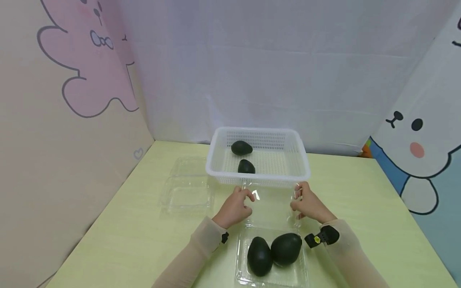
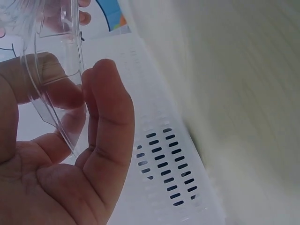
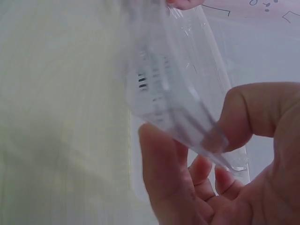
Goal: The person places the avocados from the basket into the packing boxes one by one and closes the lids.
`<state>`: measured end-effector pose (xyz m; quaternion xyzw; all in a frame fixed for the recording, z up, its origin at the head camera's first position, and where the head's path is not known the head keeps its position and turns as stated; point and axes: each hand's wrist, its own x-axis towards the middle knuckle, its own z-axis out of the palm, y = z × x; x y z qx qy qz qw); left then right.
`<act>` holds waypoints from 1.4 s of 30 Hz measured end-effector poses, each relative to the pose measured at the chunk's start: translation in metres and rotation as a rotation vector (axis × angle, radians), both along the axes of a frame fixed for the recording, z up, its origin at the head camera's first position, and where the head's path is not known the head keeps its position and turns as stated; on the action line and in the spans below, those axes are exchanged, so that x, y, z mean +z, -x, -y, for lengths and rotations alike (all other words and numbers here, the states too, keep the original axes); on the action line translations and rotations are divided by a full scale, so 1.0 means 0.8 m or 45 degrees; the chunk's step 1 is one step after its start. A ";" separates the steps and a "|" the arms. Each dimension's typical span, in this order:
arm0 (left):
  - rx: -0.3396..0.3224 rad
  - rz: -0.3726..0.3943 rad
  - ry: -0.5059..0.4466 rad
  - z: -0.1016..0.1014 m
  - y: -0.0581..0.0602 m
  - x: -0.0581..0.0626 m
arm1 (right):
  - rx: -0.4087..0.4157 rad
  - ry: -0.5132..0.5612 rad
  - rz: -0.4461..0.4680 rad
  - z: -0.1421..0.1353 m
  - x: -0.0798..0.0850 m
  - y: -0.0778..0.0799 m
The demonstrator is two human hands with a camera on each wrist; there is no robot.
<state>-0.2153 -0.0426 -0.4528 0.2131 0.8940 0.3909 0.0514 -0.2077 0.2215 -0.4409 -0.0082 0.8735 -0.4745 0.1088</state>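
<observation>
Left hand (image 1: 234,208): I hold the lid (image 1: 271,204) by its left edge, thumb on one side and curled fingers on the other; the left wrist view shows clear plastic caught between them
Right hand (image 1: 310,203): I pinch the opposite edge of the lid, thumb against fingers; in the right wrist view its corner sits in my grip
Lid: clear, raised between my two hands, just in front of the basket (image 1: 284,176); its near edge meets the far edge of the box (image 1: 281,275); whether the two are joined there I cannot tell
Box: clear, on the desk (image 1: 363,200) nearest me, between my forearms, uncovered
Avocados in box: two, dark green, a left one (image 1: 259,257) and a right one (image 1: 286,249), side by side and touching
Basket: white, slotted walls, at the far side of the desk; holds a back avocado (image 1: 241,148) and a front avocado (image 1: 246,166), the latter partly hidden by the near wall
Second box (image 1: 189,196): clear, on the desk to the left of the basket
Wrists: beige sleeves (image 1: 203,244); black strap (image 1: 329,235) on my right
Surround: white cloth (image 1: 252,80) behind the basket, pink cartoon (image 1: 90,64) on the left wall
</observation>
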 end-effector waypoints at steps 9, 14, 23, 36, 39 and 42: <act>-0.020 -0.056 0.032 0.003 -0.003 -0.001 | 0.011 -0.027 -0.009 -0.001 -0.001 -0.002; -0.022 -0.014 0.032 0.004 -0.008 0.002 | 0.023 0.010 0.012 -0.001 0.002 -0.004; -0.050 -0.114 -0.021 0.006 -0.012 0.004 | 0.043 0.067 -0.048 -0.001 0.007 -0.008; 0.035 -0.175 -0.078 0.009 -0.001 0.022 | -0.008 0.116 -0.225 -0.006 0.018 -0.003; 0.039 -0.196 -0.105 0.008 0.003 0.026 | -0.022 0.078 -0.272 -0.007 0.022 -0.001; 0.047 -0.241 -0.110 0.007 0.007 0.030 | -0.037 0.049 -0.316 -0.007 0.025 0.001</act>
